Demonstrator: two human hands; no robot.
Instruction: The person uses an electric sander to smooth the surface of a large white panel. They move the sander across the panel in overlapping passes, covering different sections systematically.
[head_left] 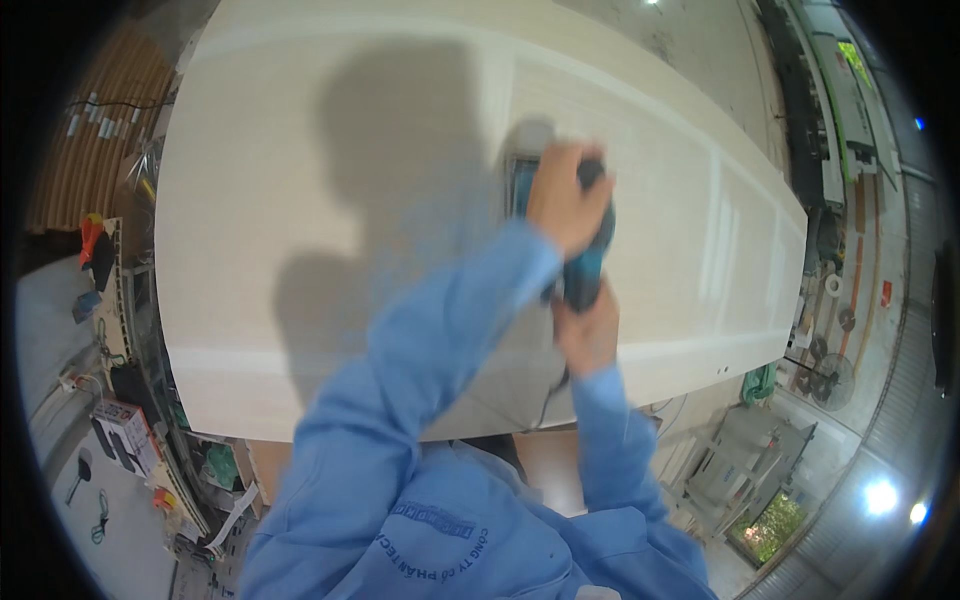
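A huge pale panel fills the scene, running out on all sides beyond the hands, and a broad dark shadow falls across it to the left of the left hand. Up come the blue-sleeved arms! The left forearm slants up and rightward, its hand the farther one from the body; the right forearm comes up more steeply. The left hand is clamped over the front of a teal-and-black power tool, back of the hand uppermost. Just behind it, nearer the body, the right hand grips the tool's rear end. So the tool sits right between the two, over the panel.

Hard to make out here: both hands are blurred, several fingertips are hidden, and the left hand covers much of the tool's head. Its underside is out of sight, so contact with the panel can't be told.

Around them now! Well off to the left of the left hand, a stack of brown strips; beyond the right hand, low on the right, a grey machine, then a fan and a green bundle. Closest of all, a thin dark cord trails below the right hand.
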